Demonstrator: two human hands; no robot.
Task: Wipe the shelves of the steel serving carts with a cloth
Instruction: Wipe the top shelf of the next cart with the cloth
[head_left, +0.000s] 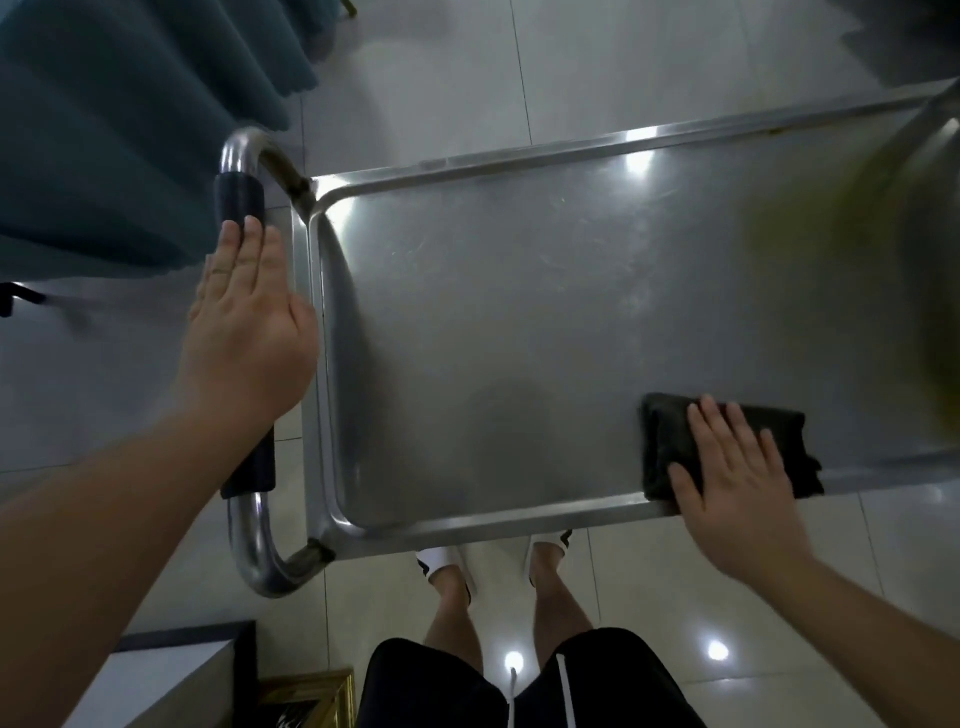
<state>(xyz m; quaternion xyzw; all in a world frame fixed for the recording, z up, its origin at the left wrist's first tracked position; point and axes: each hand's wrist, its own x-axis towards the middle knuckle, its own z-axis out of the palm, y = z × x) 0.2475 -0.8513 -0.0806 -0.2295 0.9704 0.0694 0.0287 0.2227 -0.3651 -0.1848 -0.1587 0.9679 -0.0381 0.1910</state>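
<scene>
The steel cart's top shelf (519, 322) fills the middle of the view, seen from above, with a raised rim all round. A folded dark cloth (670, 436) lies on the shelf at its near right edge. My right hand (737, 483) presses flat on the cloth with straight, spread fingers. My left hand (249, 322) rests over the cart's tubular handle (241, 192) at the left end, fingers straight and reaching the handle's black grip.
Dark teal curtains (104, 130) hang at the upper left beside the handle. A blurred yellowish object (883, 260) sits on the shelf's right end. A white box (171, 675) and a gold frame (311, 701) stand on the tiled floor at the lower left.
</scene>
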